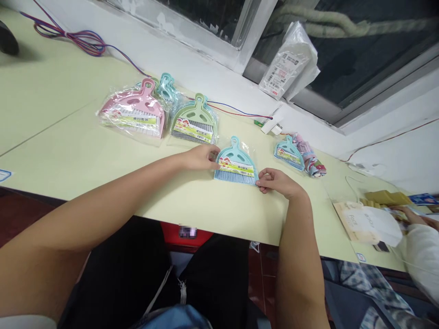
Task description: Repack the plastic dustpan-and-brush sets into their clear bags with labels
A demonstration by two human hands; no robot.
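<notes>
A light-blue dustpan and brush set (236,165) in a clear wrapper lies on the table before me, its handle pointing away. A printed label with red and green pictures crosses its middle, above grey-blue bristles. My left hand (200,157) is closed on its left edge, fingers curled and thumb in front. At the lower right corner, my right hand (277,181) pinches the set between thumb and fingers. Left of it lie a wrapped green set (197,119) and a pink set (135,109), with another blue set (168,87) partly hidden behind them.
On the right lie a smaller-looking blue set (289,153) and a patterned folded umbrella-like bundle (310,157). Coiled red and blue wire (84,42) runs along the wall. A plastic bag (290,64) hangs by the window. Farther right, a person's sleeve (423,249) and packages (363,224) show.
</notes>
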